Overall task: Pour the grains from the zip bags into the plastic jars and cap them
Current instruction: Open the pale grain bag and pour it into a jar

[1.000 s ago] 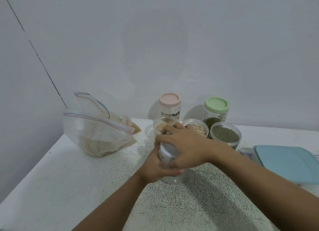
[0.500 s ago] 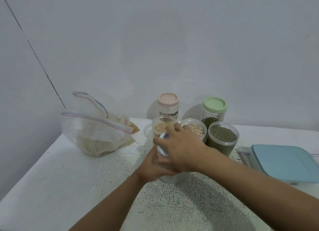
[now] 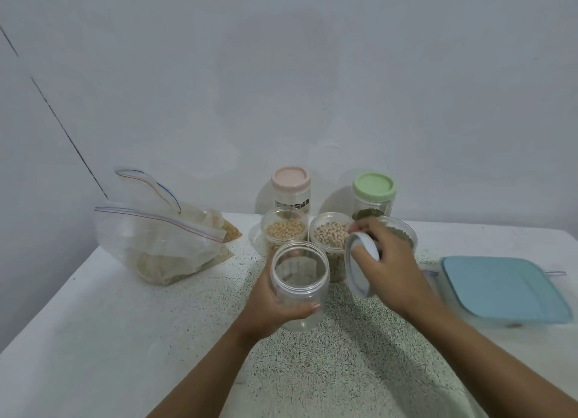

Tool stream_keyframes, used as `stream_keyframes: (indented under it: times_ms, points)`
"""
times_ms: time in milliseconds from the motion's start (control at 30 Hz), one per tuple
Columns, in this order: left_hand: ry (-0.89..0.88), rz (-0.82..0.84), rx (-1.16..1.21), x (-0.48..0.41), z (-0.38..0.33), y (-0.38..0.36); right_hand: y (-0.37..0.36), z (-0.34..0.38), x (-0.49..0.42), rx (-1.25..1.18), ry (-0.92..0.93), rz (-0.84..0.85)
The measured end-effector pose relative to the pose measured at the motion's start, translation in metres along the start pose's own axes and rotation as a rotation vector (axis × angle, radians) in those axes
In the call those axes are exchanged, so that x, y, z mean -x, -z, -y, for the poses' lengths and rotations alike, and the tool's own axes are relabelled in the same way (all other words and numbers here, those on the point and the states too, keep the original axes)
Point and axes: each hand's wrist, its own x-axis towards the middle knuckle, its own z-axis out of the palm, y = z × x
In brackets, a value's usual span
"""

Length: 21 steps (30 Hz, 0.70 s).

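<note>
Empty jar [image 3: 299, 280] mouth unobstructed from above, three filled open jars [image 3: 284, 228] packed just behind it, two capped jars [image 3: 291, 186] farther back, zip bags [image 3: 156, 248] to its left, blue-lidded box [image 3: 500, 288] to its right, bare desk [image 3: 125, 339] at its near left

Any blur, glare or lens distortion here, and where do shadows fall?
Head view: dim, bluish light, no glare; the right hand and the lid it holds are slightly smeared, the empty jar in the left hand sharper; the pink-lidded jar and green-lidded jar throw soft shadows leftward on the wall; the wall seam shows little bowing.
</note>
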Motion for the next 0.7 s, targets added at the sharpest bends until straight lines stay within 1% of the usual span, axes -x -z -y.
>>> stream_keyframes:
  times_ms: [67, 100, 200, 267, 333, 467, 600, 700]
  points:
    - [-0.013, -0.016, -0.006, 0.002, 0.001, -0.006, 0.000, -0.023, 0.012, 0.024, -0.030, 0.000]
    - [-0.016, -0.021, -0.018, 0.003, 0.001, -0.010, -0.001, -0.034, 0.018, 0.040, -0.044, 0.030]
    - [-0.024, -0.004, -0.055, 0.004, 0.000, -0.021, -0.009, -0.064, 0.031, 0.176, -0.056, 0.209]
    - [-0.019, -0.004, -0.077, 0.006, -0.001, -0.028, -0.012, -0.080, 0.039, 0.212, -0.046, 0.266]
    - [-0.016, -0.021, -0.094, 0.008, -0.001, -0.031, -0.013, -0.091, 0.043, 0.221, -0.062, 0.262]
    - [-0.012, -0.032, -0.124, 0.011, -0.004, -0.040, -0.012, -0.105, 0.041, 0.221, -0.115, 0.160]
    - [-0.011, -0.034, -0.129, 0.014, -0.009, -0.051, -0.018, -0.125, 0.045, 0.435, -0.114, 0.237]
    - [-0.005, -0.062, -0.112, 0.017, -0.013, -0.056, -0.015, -0.135, 0.052, 0.485, -0.027, 0.266]
